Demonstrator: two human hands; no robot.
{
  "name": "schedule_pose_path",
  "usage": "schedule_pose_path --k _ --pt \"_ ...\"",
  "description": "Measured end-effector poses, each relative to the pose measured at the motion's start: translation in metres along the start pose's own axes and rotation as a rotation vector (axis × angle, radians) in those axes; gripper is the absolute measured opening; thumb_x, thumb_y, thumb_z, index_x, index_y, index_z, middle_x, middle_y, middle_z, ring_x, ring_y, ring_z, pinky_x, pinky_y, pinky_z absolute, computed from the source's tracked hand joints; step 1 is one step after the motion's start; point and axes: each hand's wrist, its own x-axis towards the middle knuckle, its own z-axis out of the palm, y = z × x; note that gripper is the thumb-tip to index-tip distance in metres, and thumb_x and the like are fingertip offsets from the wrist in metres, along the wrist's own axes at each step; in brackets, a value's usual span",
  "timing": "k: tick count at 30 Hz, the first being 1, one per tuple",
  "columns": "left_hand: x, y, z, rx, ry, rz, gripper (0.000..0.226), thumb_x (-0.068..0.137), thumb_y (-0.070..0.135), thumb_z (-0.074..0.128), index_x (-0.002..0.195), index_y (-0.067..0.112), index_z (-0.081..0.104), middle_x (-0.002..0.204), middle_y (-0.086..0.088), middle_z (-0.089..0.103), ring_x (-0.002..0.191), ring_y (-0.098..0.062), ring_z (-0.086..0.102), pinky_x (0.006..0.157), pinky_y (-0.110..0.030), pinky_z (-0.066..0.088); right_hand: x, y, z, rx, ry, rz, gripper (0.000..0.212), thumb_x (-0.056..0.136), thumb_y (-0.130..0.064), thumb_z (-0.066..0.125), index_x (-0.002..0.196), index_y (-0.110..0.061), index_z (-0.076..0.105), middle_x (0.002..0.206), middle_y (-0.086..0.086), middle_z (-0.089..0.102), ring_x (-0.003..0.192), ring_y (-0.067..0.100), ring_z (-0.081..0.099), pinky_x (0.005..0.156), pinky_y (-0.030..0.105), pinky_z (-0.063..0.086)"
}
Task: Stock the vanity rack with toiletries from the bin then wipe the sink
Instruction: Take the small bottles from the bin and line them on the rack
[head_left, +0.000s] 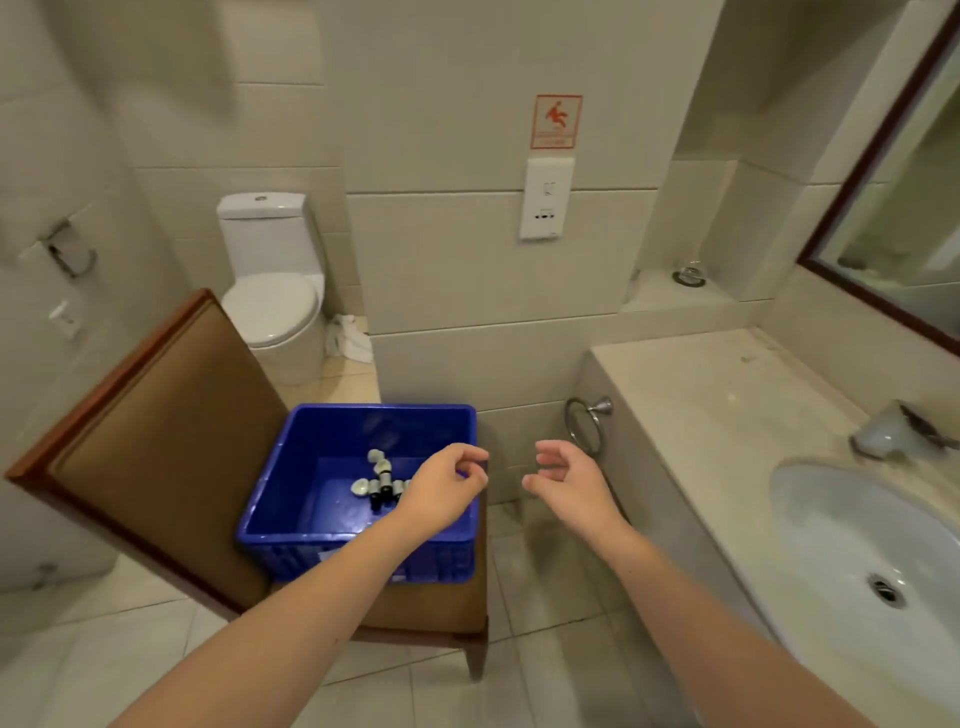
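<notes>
Bin: deep blue rectangular plastic bin (363, 431), centre of the frame, resting on the seat of a chair.
Toiletries: cluster of small pale and dark-capped bottles (382, 480) lying on the bin floor, toward its right side.
Left hand (447, 493): just right of centre, above the bin's right rim; fingers loosely curled, thumb tip close to the forefinger, nothing held.
Right hand (566, 478): right of the bin, over the floor gap beside the counter; fingers relaxed and slightly spread, palm turned inward, empty.
Chair: brown upholstered chair with a reddish wooden frame (156, 441), lower left, backrest at the left.
Sink: white oval basin (852, 545) with a metal drain, lower right, set into a beige stone countertop (727, 395).
Behind the basin: blurred pale and metal fixture (893, 431), possibly a tap.
Counter end: chrome towel ring (584, 423).
Upper left: white toilet (275, 291), lid down.
Upper right: dark-framed mirror (893, 208).
</notes>
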Motion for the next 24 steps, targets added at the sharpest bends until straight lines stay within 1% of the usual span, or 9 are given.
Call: schedule_pose_path --k 2,4,9,12,15,17,19,22,24 --pt "0.010 -0.017 -0.031 0.004 0.005 -0.020 0.022 0.093 0.015 0.056 0.113 0.023 0.061 0.092 0.006 0.066 0.076 -0.007 0.060 0.072 -0.022 0.052 0.014 -0.013 0.035 -0.001 -0.034 0.002 0.050 0.080 -0.013 0.074 0.126 -0.019 0.055 0.117 -0.004 0.059 0.104 0.012 0.059 0.085 0.025 0.048" --pt "0.021 -0.037 -0.061 0.027 0.002 -0.041 0.023 0.092 0.017 0.057 0.114 0.024 0.060 0.091 0.009 0.067 0.077 -0.006 0.061 0.072 -0.025 0.053 0.027 -0.024 0.069 0.009 -0.063 0.000 0.049 0.081 -0.015 0.074 0.126 -0.021 0.055 0.117 -0.005 0.058 0.103 0.011 0.059 0.084 0.025 0.049" --pt "0.042 -0.080 -0.123 0.062 -0.013 -0.086 0.026 0.090 0.016 0.057 0.115 0.022 0.060 0.094 0.005 0.066 0.084 -0.013 0.064 0.083 -0.040 0.055 0.055 -0.039 0.136 0.037 -0.100 0.033 0.052 0.083 -0.018 0.074 0.130 -0.022 0.053 0.119 -0.006 0.057 0.101 0.009 0.059 0.077 0.018 0.047" --pt "0.049 -0.103 -0.148 0.053 -0.022 -0.126 0.027 0.090 0.012 0.057 0.117 0.019 0.061 0.099 0.003 0.066 0.090 -0.016 0.064 0.086 -0.042 0.055 0.068 -0.044 0.166 0.041 -0.110 0.064 0.051 0.083 -0.018 0.074 0.129 -0.021 0.053 0.121 -0.003 0.058 0.104 0.012 0.059 0.083 0.024 0.049" --pt "0.058 -0.121 -0.164 0.041 -0.024 -0.152 0.027 0.092 0.007 0.057 0.118 0.013 0.060 0.122 -0.007 0.061 0.112 -0.018 0.060 0.084 -0.021 0.052 0.078 -0.050 0.186 0.017 -0.161 0.084 0.051 0.084 -0.016 0.072 0.131 -0.021 0.051 0.120 -0.006 0.055 0.106 0.011 0.057 0.082 0.023 0.049" --pt "0.064 -0.129 -0.169 0.019 -0.021 -0.155 0.027 0.093 0.003 0.055 0.120 0.007 0.058 0.120 -0.006 0.057 0.096 -0.008 0.060 0.071 -0.008 0.048 0.086 -0.050 0.196 -0.009 -0.192 0.084 0.050 0.085 -0.016 0.071 0.131 -0.021 0.051 0.119 -0.007 0.054 0.105 0.009 0.056 0.078 0.018 0.046" --pt "0.073 -0.139 -0.171 -0.006 -0.023 -0.156 0.026 0.094 0.001 0.054 0.120 0.003 0.057 0.113 -0.003 0.057 0.082 -0.004 0.056 0.067 -0.006 0.047 0.096 -0.047 0.203 -0.032 -0.211 0.097 0.049 0.086 -0.014 0.070 0.130 -0.020 0.051 0.120 -0.005 0.056 0.104 0.010 0.056 0.077 0.016 0.044" --pt "0.090 -0.158 -0.170 -0.004 -0.036 -0.218 0.024 0.094 0.013 0.056 0.117 0.018 0.058 0.106 0.001 0.063 0.084 -0.008 0.060 0.079 -0.027 0.053 0.114 -0.038 0.211 -0.056 -0.228 0.144 0.049 0.085 -0.013 0.071 0.130 -0.020 0.052 0.119 -0.006 0.056 0.103 0.009 0.057 0.073 0.013 0.044" --pt "0.100 -0.170 -0.170 0.000 -0.056 -0.256 0.025 0.093 0.016 0.058 0.116 0.023 0.059 0.099 0.004 0.064 0.086 -0.011 0.060 0.080 -0.034 0.053 0.129 -0.030 0.218 -0.054 -0.241 0.177 0.049 0.085 -0.013 0.071 0.129 -0.021 0.052 0.118 -0.007 0.055 0.102 0.008 0.057 0.069 0.012 0.043"
